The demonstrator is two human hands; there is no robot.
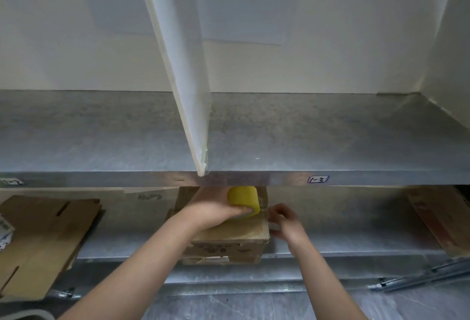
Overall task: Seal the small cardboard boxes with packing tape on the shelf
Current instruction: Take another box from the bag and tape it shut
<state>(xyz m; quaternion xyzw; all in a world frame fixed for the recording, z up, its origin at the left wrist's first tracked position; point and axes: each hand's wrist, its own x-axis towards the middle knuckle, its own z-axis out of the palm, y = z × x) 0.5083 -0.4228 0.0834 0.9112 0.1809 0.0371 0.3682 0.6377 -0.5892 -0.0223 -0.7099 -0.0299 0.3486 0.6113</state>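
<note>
A small brown cardboard box (236, 237) sits on the lower metal shelf (343, 248), stacked on another flat box. My left hand (216, 214) grips a yellow roll of packing tape (244, 201) on top of the box. Clear tape runs from the roll across the lid to the box's right edge. My right hand (286, 224) is at that right edge, fingers curled and pinching the tape end against the box side. The far part of the box is hidden under the upper shelf.
The upper metal shelf (279, 141) spans the view, split by a white divider panel (188, 91). Flattened cardboard (43, 241) lies at the lower left, more cardboard (437, 220) at the right. Metal rails (419, 277) lie on the floor at the lower right.
</note>
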